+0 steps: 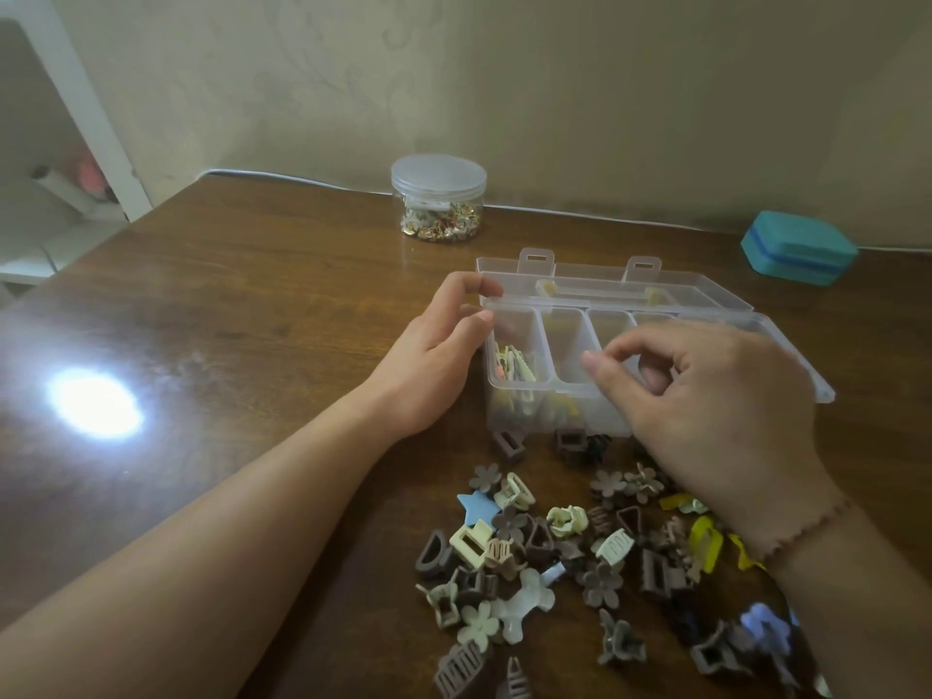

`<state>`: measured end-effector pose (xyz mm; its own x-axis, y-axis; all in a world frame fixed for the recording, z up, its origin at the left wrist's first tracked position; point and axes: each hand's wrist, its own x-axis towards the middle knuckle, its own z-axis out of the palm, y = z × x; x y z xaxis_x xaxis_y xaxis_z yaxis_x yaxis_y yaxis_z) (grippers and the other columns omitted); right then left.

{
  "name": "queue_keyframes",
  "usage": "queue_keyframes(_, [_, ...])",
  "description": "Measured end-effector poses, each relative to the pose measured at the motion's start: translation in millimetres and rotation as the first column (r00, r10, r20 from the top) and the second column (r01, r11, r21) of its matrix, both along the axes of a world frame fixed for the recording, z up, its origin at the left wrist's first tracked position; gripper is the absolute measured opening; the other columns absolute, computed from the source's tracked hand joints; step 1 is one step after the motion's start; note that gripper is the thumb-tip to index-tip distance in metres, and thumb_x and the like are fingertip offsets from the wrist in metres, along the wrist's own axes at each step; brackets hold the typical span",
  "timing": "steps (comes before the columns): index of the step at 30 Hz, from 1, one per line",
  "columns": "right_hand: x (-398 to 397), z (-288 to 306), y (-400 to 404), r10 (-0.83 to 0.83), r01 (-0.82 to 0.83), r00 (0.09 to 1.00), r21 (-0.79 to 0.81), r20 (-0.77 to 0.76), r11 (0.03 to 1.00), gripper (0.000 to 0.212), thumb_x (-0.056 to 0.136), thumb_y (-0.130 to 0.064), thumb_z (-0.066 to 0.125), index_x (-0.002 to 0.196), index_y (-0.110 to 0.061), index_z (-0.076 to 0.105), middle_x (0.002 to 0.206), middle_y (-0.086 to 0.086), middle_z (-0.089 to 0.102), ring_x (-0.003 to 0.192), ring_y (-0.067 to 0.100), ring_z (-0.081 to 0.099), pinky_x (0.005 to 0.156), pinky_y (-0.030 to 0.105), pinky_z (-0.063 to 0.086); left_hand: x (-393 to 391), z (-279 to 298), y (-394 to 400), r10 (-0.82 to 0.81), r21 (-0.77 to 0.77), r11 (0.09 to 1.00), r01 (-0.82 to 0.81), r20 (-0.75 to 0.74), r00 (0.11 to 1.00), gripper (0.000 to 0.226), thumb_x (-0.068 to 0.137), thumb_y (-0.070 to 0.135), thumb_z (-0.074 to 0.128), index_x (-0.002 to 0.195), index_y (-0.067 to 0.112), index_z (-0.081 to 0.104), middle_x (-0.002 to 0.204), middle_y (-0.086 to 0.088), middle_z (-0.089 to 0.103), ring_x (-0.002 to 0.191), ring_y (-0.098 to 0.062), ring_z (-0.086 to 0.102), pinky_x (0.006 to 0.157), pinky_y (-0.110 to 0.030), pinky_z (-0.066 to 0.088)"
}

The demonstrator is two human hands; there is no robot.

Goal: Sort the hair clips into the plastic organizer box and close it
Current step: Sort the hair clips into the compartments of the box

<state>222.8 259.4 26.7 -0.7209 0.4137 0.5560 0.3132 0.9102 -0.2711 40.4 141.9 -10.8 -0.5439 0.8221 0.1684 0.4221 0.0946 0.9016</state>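
Observation:
A clear plastic organizer box [534, 418] stands on the wooden table with its lid [605, 290] folded open behind it. Its leftmost compartment holds several pale clips [514, 365]; the compartments beside it look bare. My left hand [439, 350] grips the box's left end, thumb and fingers curled round the corner. My right hand [706, 396] hovers over the box's front compartments with loosely curled fingers, thumb and forefinger apart, nothing visible between them. In front of the box lies a loose pile of hair clips [555, 547], brown, cream, yellow and blue.
A lidded clear jar [438, 204] of small gold pieces stands near the wall behind the box. At the back right lies a teal case [799, 247]. A white shelf unit [75, 118] stands off the table's left. Lamp glare [93, 403] marks the bare left tabletop.

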Motion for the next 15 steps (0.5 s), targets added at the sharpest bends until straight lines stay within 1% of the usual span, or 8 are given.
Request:
queue_keyframes(1, [-0.2, 0.4, -1.1, 0.035, -0.034, 0.999, 0.026, -0.033, 0.999, 0.025, 0.089, -0.048, 0.058, 0.080, -0.028, 0.071, 0.054, -0.013, 0.049, 0.054, 0.005, 0.048, 0.048, 0.027, 0.042, 0.2, -0.1, 0.2, 0.001, -0.001, 1.000, -0.001, -0.001, 1.000, 0.025, 0.104, 0.028, 0.035, 0.127, 0.029, 0.044, 0.110, 0.017, 0.066, 0.111, 0.000, 0.057, 0.096, -0.035, 0.043])
queue_keyframes(3, [-0.8, 1.8, -9.3, 0.229, -0.228, 0.973, 0.031, -0.027, 0.973, 0.026, 0.091, -0.045, 0.056, 0.087, -0.025, 0.072, 0.066, -0.012, 0.058, 0.062, 0.007, 0.054, 0.054, 0.032, 0.047, 1.4, 0.2, 0.0, 0.000, 0.003, 1.000, 0.000, 0.001, 1.000, 0.030, 0.098, 0.035, 0.035, 0.126, 0.030, 0.044, 0.112, 0.012, 0.068, 0.112, -0.009, 0.060, 0.100, -0.042, 0.044])
queue_keyframes(5, [-1.9, 1.8, -22.8, 0.466, -0.466, 0.879, -0.019, 0.107, 0.884, 0.026, 0.092, -0.045, 0.054, 0.097, -0.026, 0.072, 0.084, -0.012, 0.065, 0.077, 0.006, 0.060, 0.063, 0.030, 0.051, 1.9, -0.4, -0.5, 0.005, 0.017, 1.000, -0.005, 0.004, 1.000, 0.033, 0.094, 0.037, 0.035, 0.125, 0.029, 0.045, 0.109, 0.008, 0.070, 0.108, -0.016, 0.063, 0.100, -0.048, 0.045])
queue_keyframes(6, [-2.7, 0.5, -29.1, 0.530, -0.538, 0.824, -0.017, 0.199, 0.843, 0.026, 0.093, -0.044, 0.053, 0.101, -0.028, 0.071, 0.092, -0.014, 0.066, 0.083, 0.006, 0.060, 0.065, 0.029, 0.051, 1.7, -0.8, -0.4, 0.009, 0.023, 1.000, -0.009, 0.002, 1.000, 0.032, 0.095, 0.036, 0.035, 0.124, 0.028, 0.045, 0.108, 0.007, 0.070, 0.106, -0.017, 0.063, 0.099, -0.050, 0.045])
queue_keyframes(7, [-3.4, -1.9, -34.0, 0.554, -0.580, 0.782, 0.010, 0.287, 0.814, 0.025, 0.094, -0.043, 0.052, 0.105, -0.031, 0.070, 0.095, -0.015, 0.065, 0.085, 0.007, 0.059, 0.064, 0.029, 0.050, 2.1, -0.7, -0.2, 0.012, 0.024, 1.000, -0.012, -0.004, 1.000, 0.031, 0.096, 0.034, 0.035, 0.124, 0.028, 0.045, 0.108, 0.006, 0.070, 0.105, -0.018, 0.063, 0.098, -0.050, 0.045])
queue_keyframes(9, [-5.3, -5.4, -39.5, 0.523, -0.603, 0.745, 0.082, 0.413, 0.794, 0.025, 0.093, -0.038, 0.050, 0.110, -0.034, 0.068, 0.094, -0.016, 0.064, 0.081, 0.010, 0.056, 0.056, 0.027, 0.045, 2.4, -0.2, 0.5, 0.020, 0.018, 1.000, -0.020, -0.018, 1.000, 0.031, 0.096, 0.034, 0.035, 0.125, 0.027, 0.045, 0.109, 0.002, 0.069, 0.105, -0.022, 0.062, 0.097, -0.049, 0.045])
queue_keyframes(12, [-8.5, -6.8, -40.8, 0.429, -0.582, 0.729, 0.152, 0.533, 0.799, 0.032, 0.087, -0.036, 0.049, 0.114, -0.038, 0.064, 0.090, -0.014, 0.058, 0.078, 0.011, 0.051, 0.051, 0.022, 0.030, 2.5, 0.2, 0.5, 0.021, 0.019, 1.000, -0.021, -0.020, 1.000, 0.034, 0.093, 0.036, 0.034, 0.124, 0.028, 0.045, 0.109, -0.002, 0.069, 0.105, -0.028, 0.061, 0.095, -0.052, 0.045])
queue_keyframes(15, [-9.1, -6.7, -41.6, 0.402, -0.587, 0.697, 0.152, 0.593, 0.795, 0.033, 0.083, -0.040, 0.047, 0.111, -0.042, 0.064, 0.089, -0.011, 0.050, 0.078, 0.010, 0.047, 0.051, 0.022, 0.028, 2.2, -0.3, 0.5, 0.018, 0.023, 1.000, -0.018, -0.023, 1.000, 0.034, 0.093, 0.037, 0.034, 0.124, 0.028, 0.045, 0.110, -0.004, 0.068, 0.106, -0.027, 0.061, 0.096, -0.053, 0.045])
